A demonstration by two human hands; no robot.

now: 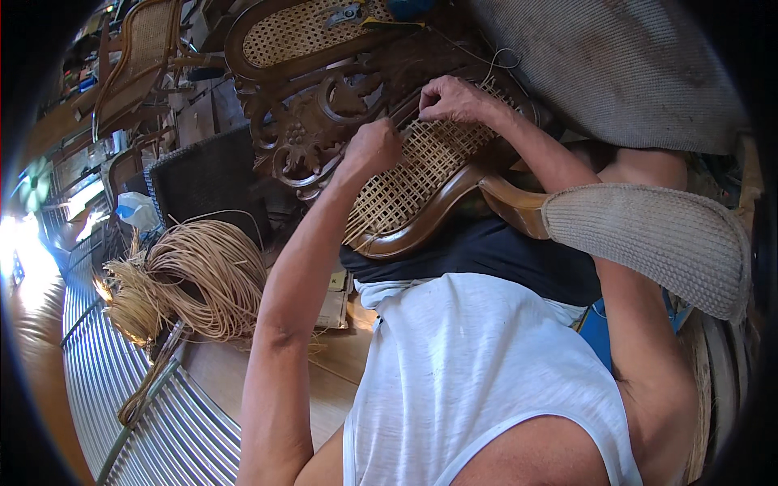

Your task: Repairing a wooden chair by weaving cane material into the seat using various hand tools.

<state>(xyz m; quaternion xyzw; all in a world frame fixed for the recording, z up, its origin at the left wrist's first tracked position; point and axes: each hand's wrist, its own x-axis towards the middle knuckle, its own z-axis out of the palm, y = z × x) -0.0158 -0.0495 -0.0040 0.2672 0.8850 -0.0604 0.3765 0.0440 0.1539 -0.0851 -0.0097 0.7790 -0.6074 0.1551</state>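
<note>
Across my lap lies a carved dark-wood furniture frame [429, 229] with a panel of open cane weaving [409, 182]. The strands cross in a square grid, and several loose ends stick out past the panel's near-left and far-right edges. My left hand [377, 147] is closed at the panel's left edge, its fingertips hidden behind the knuckles. Farther right, at the far edge of the weaving, my right hand [454, 99] is closed in a pinch with the fingers bent down. Whatever either hand pinches is too small or hidden to make out.
Beyond the carving, pliers [344, 14] and a yellow-and-black handled tool [393, 24] lie on a finished cane panel [296, 36]. A coil of cane strands [219, 275] is at left by a slatted metal surface [138, 324]. A cloth-wrapped armrest [648, 239] juts out at right.
</note>
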